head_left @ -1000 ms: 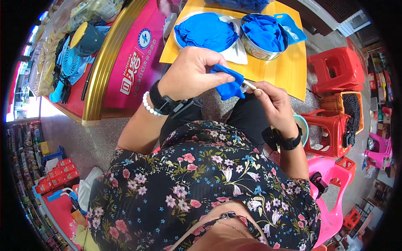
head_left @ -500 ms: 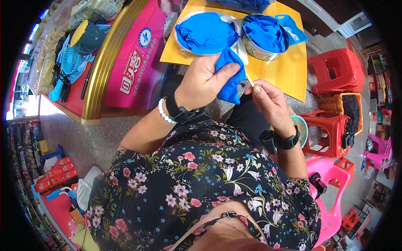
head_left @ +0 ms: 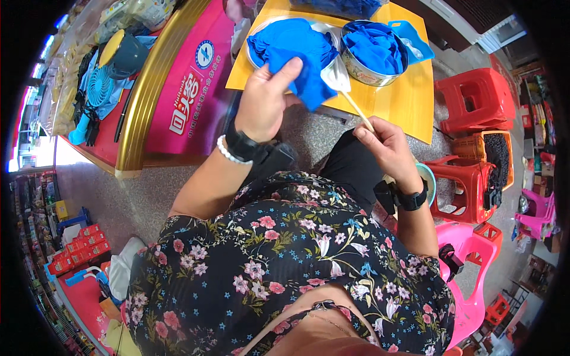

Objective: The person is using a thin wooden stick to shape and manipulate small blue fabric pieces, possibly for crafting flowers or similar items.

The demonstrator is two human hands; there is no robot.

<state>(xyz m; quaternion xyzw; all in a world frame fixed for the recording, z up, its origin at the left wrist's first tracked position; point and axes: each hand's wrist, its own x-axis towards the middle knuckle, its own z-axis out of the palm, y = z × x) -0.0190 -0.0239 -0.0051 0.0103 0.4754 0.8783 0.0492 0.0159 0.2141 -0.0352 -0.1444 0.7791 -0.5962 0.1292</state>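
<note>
My left hand (head_left: 260, 104) grips a piece of blue fabric (head_left: 310, 83) between thumb and fingers, held up over the near edge of a plate piled with flat blue pieces (head_left: 294, 32). My right hand (head_left: 386, 145) is closed on a pale thin handle (head_left: 358, 111); at its far end is a white flat head (head_left: 336, 77), beside the held fabric. A round tin (head_left: 377, 78) full of bunched blue fabric stands right of the plate on the yellow table (head_left: 409, 104).
Behind the tin are a light-blue tray (head_left: 418, 41) and a clear box (head_left: 332, 7). A pink, gold-edged counter (head_left: 178, 95) flanks the left, holding assorted items. Red stools (head_left: 475, 98) and a pink chair (head_left: 469, 285) stand at the right.
My left hand has moved up and left with the fabric, toward the plate. The pale handle now shows longer, its white head exposed above my right hand.
</note>
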